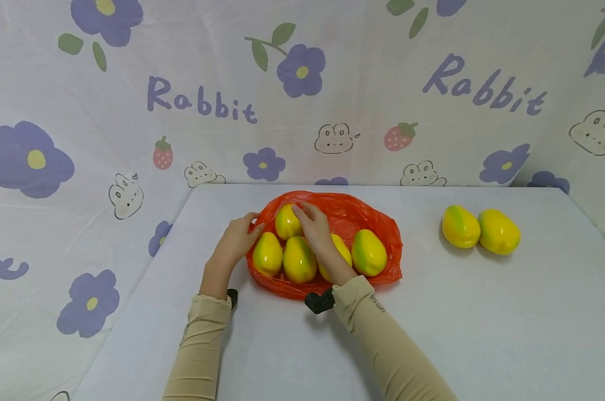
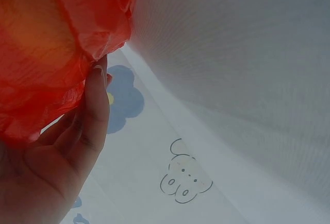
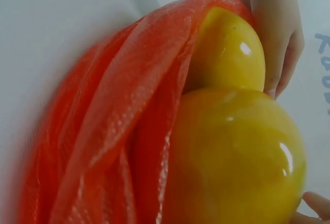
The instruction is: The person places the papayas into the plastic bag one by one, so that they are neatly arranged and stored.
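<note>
Several shiny yellow mangoes with greenish patches, including one at the back left (image 1: pixel 288 221), sit inside a red plastic bag (image 1: pixel 349 214) spread wide on the table. My left hand (image 1: pixel 237 239) pinches the bag's left rim; in the left wrist view its fingers (image 2: pixel 95 105) lie along the outside of the red film. Over the mangoes reaches my right hand (image 1: pixel 316 228), its extended fingers at the right side of the back-left mango. The right forearm partly covers a front mango (image 1: pixel 343 250). A large mango (image 3: pixel 237 157) fills the middle of the right wrist view.
Two more mangoes, a left one (image 1: pixel 461 226) and a right one (image 1: pixel 500 231), lie side by side on the white table (image 1: pixel 482 334), right of the bag. Behind stands a white cloth backdrop (image 1: pixel 362 67) printed with flowers and rabbits.
</note>
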Available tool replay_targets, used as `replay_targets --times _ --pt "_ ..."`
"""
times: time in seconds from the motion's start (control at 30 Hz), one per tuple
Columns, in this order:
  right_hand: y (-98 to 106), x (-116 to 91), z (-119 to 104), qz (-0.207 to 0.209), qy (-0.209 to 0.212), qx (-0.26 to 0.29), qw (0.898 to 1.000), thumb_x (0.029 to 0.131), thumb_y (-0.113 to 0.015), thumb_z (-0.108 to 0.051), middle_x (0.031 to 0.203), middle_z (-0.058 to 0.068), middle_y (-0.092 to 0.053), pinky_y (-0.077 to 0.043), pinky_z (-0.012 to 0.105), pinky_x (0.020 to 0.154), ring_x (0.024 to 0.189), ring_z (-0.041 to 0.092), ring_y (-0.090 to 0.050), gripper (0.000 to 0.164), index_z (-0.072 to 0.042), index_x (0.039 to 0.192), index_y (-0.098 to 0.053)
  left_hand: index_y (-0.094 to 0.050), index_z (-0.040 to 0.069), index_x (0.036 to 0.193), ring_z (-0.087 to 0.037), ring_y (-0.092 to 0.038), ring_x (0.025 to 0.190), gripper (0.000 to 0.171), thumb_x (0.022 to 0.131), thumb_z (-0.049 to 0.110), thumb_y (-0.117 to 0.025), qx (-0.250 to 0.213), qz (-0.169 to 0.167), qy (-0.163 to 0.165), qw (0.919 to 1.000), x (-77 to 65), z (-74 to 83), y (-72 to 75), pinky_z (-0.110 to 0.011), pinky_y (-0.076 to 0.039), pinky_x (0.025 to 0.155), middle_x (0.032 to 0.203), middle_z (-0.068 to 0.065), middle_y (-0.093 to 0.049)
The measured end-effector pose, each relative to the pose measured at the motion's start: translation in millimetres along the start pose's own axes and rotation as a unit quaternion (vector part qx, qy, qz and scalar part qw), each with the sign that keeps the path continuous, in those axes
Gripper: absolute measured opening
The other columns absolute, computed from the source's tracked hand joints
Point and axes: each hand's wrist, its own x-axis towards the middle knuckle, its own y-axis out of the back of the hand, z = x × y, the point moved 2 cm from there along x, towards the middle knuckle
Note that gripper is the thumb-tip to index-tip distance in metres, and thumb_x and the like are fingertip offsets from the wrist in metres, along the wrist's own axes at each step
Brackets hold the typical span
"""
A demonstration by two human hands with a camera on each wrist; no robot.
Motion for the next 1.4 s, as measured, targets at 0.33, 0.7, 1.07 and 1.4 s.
replay_targets --times 0.33,0.7,1.07,1.4 --pt "12 -1 -4 0.002 0.017 0.005 1.0 0.099 -0.053 -0.041 0.153 0.006 -0.042 -0.034 0.046 0.118 0.143 0.026 -0.038 0.058 -0.013 0.148 -0.04 -0.044 0.01 0.144 -0.032 -0.061 0.114 0.048 0.102 0.032 -0.049 0.0 -0.002 -0.001 1.0 0.2 1.9 -0.7 -0.047 -0.052 0.1 0.133 -0.019 -0.059" --pt "32 -6 -5 0.007 0.029 -0.004 1.0 0.097 -0.057 -0.042 0.155 0.007 -0.04 -0.039 0.045 0.114 0.143 0.027 -0.037 0.061 -0.014 0.148 -0.039 -0.044 0.01 0.144 -0.032 -0.06 0.114 0.047 0.102 0.032 -0.048 0.002 -0.003 -0.002 1.0 -0.9 3.6 -0.5 -0.047 -0.052 0.1 0.133 -0.018 -0.059" --pt "59 -13 -9 0.017 0.057 -0.034 0.998 0.096 -0.058 -0.041 0.153 0.008 -0.042 -0.039 0.047 0.114 0.141 0.029 -0.04 0.06 -0.016 0.148 -0.04 -0.043 0.01 0.144 -0.031 -0.06 0.114 0.048 0.103 0.033 -0.048 0.001 -0.005 0.0 1.0 -2.5 3.6 0.1 -0.047 -0.052 0.1 0.132 -0.018 -0.059" --pt "87 -16 -10 0.034 0.054 -0.051 0.997 0.097 -0.057 -0.041 0.155 0.009 -0.039 -0.038 0.047 0.115 0.143 0.027 -0.037 0.062 -0.018 0.151 -0.036 -0.042 0.009 0.145 -0.031 -0.061 0.113 0.048 0.103 0.032 -0.048 -0.001 -0.008 0.0 1.0 -0.9 0.6 -0.5 -0.047 -0.053 0.099 0.132 -0.018 -0.059"
